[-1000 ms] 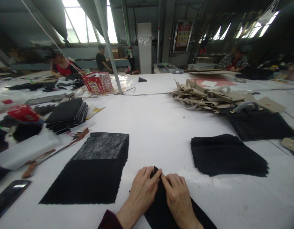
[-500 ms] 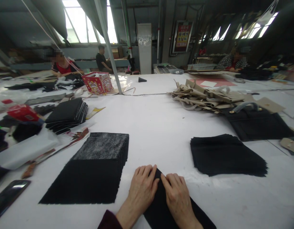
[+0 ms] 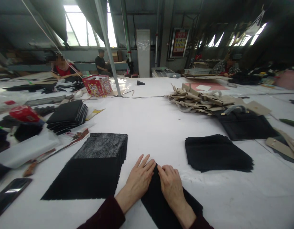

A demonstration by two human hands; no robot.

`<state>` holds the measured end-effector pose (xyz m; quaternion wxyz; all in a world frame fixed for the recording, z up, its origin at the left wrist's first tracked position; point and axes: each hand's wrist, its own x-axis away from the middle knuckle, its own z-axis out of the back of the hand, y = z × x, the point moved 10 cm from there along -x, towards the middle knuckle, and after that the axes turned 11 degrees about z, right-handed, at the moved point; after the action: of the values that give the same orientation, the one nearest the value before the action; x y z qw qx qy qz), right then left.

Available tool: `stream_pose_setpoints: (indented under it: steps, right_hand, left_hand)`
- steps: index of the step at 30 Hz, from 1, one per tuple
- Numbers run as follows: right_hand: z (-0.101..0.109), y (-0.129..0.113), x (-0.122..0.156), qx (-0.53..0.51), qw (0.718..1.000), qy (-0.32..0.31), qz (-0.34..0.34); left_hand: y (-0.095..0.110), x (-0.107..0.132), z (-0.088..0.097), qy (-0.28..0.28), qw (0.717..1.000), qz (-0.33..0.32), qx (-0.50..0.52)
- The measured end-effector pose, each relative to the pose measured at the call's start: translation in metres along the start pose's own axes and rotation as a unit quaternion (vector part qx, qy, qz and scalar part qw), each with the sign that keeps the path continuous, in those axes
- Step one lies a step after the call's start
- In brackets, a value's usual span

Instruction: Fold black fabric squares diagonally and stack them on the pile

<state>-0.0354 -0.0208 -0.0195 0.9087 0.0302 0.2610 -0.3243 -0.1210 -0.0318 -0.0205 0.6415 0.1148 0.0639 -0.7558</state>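
Observation:
A black fabric piece (image 3: pixel 153 198) lies slanted on the white table in front of me, its narrow far end between my hands. Across the left side of that end rests my left hand (image 3: pixel 140 179), fingers stretched out and a little apart. My right hand (image 3: pixel 171 186) is on the opposite side, its fingers bent and closed at the cloth's edge near the tip; its thumb is hidden. To the left is a stack of black fabric pieces (image 3: pixel 89 178) with a greyish speckled band (image 3: pixel 101 145) at the far end. Another black stack (image 3: pixel 217 152) sits to the right.
Beige straps and bag parts (image 3: pixel 196 100) are heaped at the back right, beside a black bag panel (image 3: pixel 247 125). A phone (image 3: pixel 10 195) lies at left, near a folded black pile (image 3: pixel 67 114). Further back are a red box (image 3: pixel 98 86), a pole (image 3: pixel 108 47) and several people.
Both hands have shifted slightly away from me along the cloth. My left fingers have spread and straightened. The view has tilted up slightly and turned right.

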Motion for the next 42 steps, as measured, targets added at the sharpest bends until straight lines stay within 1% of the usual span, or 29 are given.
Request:
stream_pose_setpoints:
  steps: [3, 6, 12, 15, 20, 25, 27, 31, 35, 38, 42]
  right_hand:
    - [-0.003, 0.012, -0.011, 0.009, 1.0, -0.003, -0.016]
    - [-0.004, 0.021, -0.013, 0.005, 1.0, 0.002, -0.025]
    - [0.004, 0.026, 0.004, -0.013, 0.998, 0.048, -0.032]
    - [0.008, 0.024, 0.01, -0.012, 0.998, 0.055, -0.027]
    - [0.01, 0.024, 0.018, -0.005, 0.999, 0.042, -0.029]
    - [0.011, 0.024, 0.026, 0.01, 0.999, 0.019, -0.033]
    - [0.012, 0.025, 0.029, 0.016, 0.999, 0.012, -0.034]
    - [0.014, 0.028, 0.035, 0.022, 0.999, 0.007, -0.035]
    - [0.015, 0.029, 0.041, 0.023, 0.999, 0.002, -0.034]
    - [0.016, 0.03, 0.045, 0.024, 0.999, -0.003, -0.03]
    - [0.019, 0.029, 0.05, 0.031, 0.999, -0.002, -0.025]
  left_hand:
    - [-0.004, -0.015, 0.0, -0.006, 0.999, -0.027, -0.034]
    - [-0.006, -0.023, 0.001, -0.013, 0.998, -0.036, -0.049]
    - [-0.001, -0.02, 0.005, -0.019, 0.998, -0.041, -0.035]
    - [0.004, -0.02, 0.005, -0.025, 0.998, -0.054, -0.036]
    - [0.012, -0.021, 0.001, -0.049, 0.995, -0.081, -0.036]
    - [0.019, -0.02, 0.003, -0.044, 0.995, -0.087, -0.038]
    - [0.022, -0.02, 0.003, -0.05, 0.994, -0.094, -0.039]
    - [0.027, -0.019, -0.006, -0.081, 0.99, -0.108, -0.047]
    - [0.033, -0.015, -0.011, -0.092, 0.986, -0.124, -0.058]
    - [0.036, -0.015, -0.009, -0.089, 0.987, -0.121, -0.06]
    - [0.045, -0.015, -0.005, -0.102, 0.984, -0.136, -0.046]
